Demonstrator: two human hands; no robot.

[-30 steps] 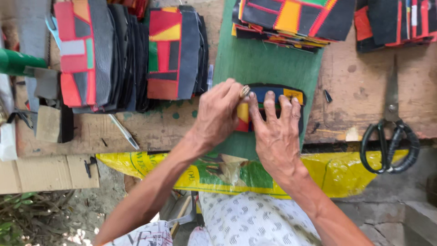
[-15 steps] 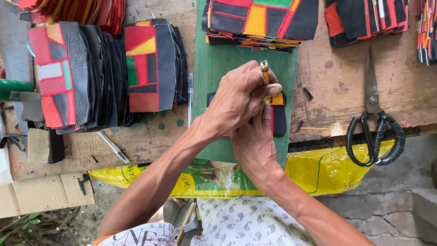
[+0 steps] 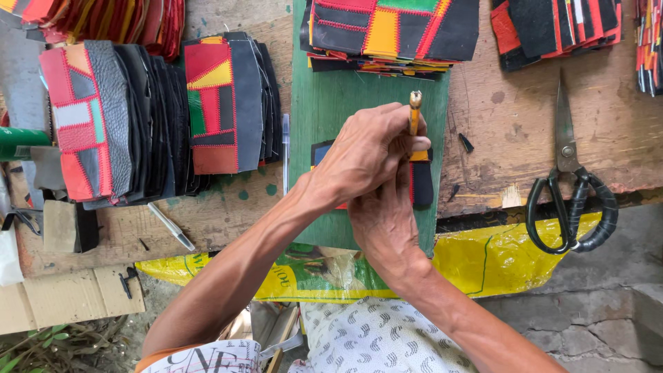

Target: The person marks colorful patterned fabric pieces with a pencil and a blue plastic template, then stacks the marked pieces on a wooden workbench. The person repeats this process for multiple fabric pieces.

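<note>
Left hand [image 3: 369, 148] is fisting its fingers around a yellow-handled tool [image 3: 415, 110], crossing over right hand [image 3: 383, 217], whose fingers are hidden, pinning a patchwork piece [image 3: 421, 181] to the green board [image 3: 324, 103]. Risk: tool slipping toward six o'clock, nicking the hidden fingers; scissors [image 3: 570, 186] lying at three o'clock.

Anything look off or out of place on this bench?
Mostly tidy. The scissors hang with their black handles past the wooden bench edge, over the yellow bag, so a nudge might drop them. Small dark scraps lie beside the green board. Both hands, left hand and right hand, work a patchwork piece.
</note>
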